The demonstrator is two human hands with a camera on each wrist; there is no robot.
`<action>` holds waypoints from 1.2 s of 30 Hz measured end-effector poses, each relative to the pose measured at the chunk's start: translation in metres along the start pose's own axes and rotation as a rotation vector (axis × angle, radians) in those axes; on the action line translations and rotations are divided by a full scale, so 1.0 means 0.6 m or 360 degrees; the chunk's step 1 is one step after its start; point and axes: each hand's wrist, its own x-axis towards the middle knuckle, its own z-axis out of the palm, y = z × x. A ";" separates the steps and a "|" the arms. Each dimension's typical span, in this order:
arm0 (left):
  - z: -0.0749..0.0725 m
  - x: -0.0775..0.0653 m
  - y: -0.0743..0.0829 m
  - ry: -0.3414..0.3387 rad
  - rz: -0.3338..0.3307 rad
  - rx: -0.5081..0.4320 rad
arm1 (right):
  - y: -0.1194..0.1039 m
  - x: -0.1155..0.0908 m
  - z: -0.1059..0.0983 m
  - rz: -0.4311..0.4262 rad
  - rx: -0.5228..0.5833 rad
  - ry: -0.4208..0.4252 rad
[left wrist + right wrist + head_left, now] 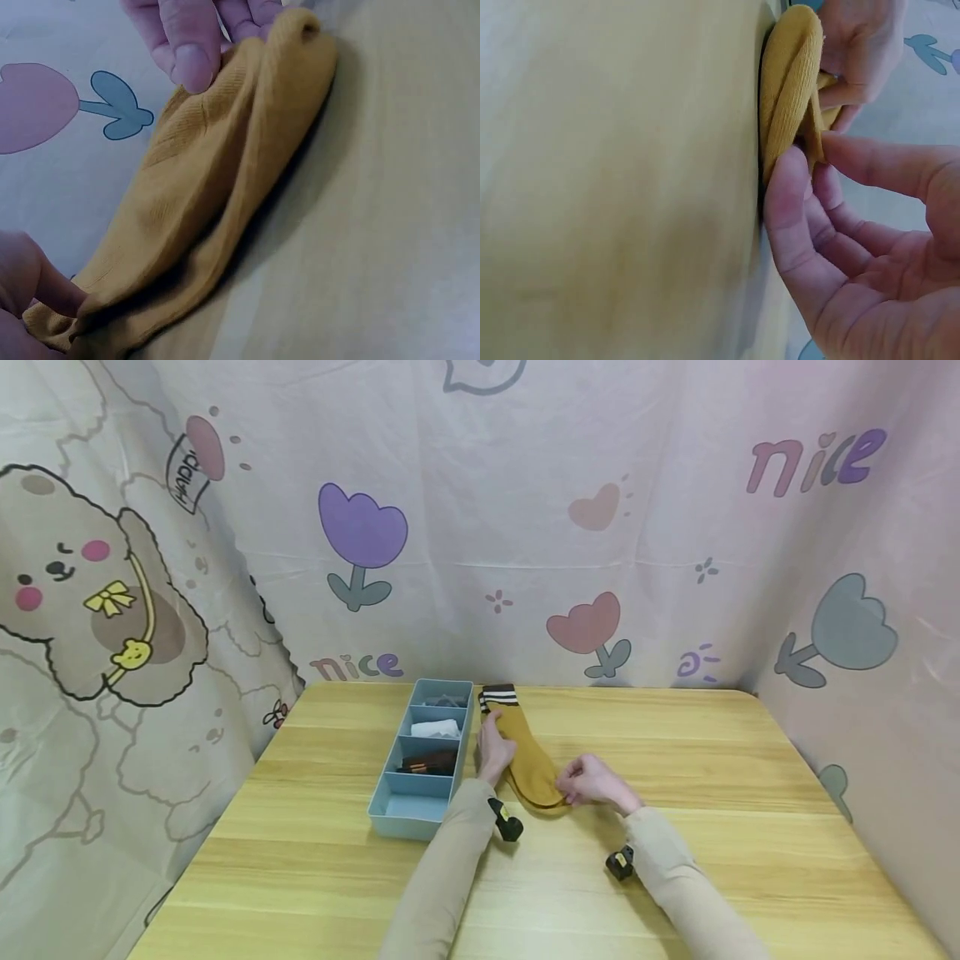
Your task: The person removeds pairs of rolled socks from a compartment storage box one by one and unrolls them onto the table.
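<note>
A pair of mustard-yellow socks [531,752], dark cuffs with white stripes, lies one over the other on the table, cuffs toward the back wall. My left hand [495,752] holds the leg part along its left side; in the left wrist view its thumb and finger [58,289] grip the fabric edge. At the toe end, my right hand [596,781] pinches the sock's edge between thumb and forefinger. The right wrist view shows this pinch on the yellow fabric [791,82], the toe raised in a fold. The fabric hides part of the left fingers.
Left of the socks stands a light-blue divided box [408,828]. Its compartments hold a dark item [446,702], a white folded cloth [435,728] and a brown item [438,763]; the nearest one shows its bare floor. A printed curtain [480,527] encloses the wooden table [300,877].
</note>
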 end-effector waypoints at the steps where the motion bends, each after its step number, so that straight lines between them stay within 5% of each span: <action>1: 0.000 0.001 0.000 0.0011 -0.0005 0.0003 | 0.001 0.002 0.001 -0.0004 0.0030 -0.0009; 10: -0.002 0.005 0.009 0.0067 0.0025 -0.0042 | 0.004 0.010 0.009 -0.0055 0.0210 -0.0103; 18: -0.012 0.012 0.031 0.0022 0.0176 -0.0176 | 0.001 0.001 0.005 -0.0059 0.0637 -0.0125; 30: -0.013 0.025 0.060 -0.0280 0.0202 -0.0553 | -0.016 -0.024 -0.008 -0.0285 0.1157 0.0303; 36: 0.007 0.020 0.069 -0.0473 0.0306 -0.0665 | 0.003 -0.052 -0.022 -0.0419 0.1090 0.0487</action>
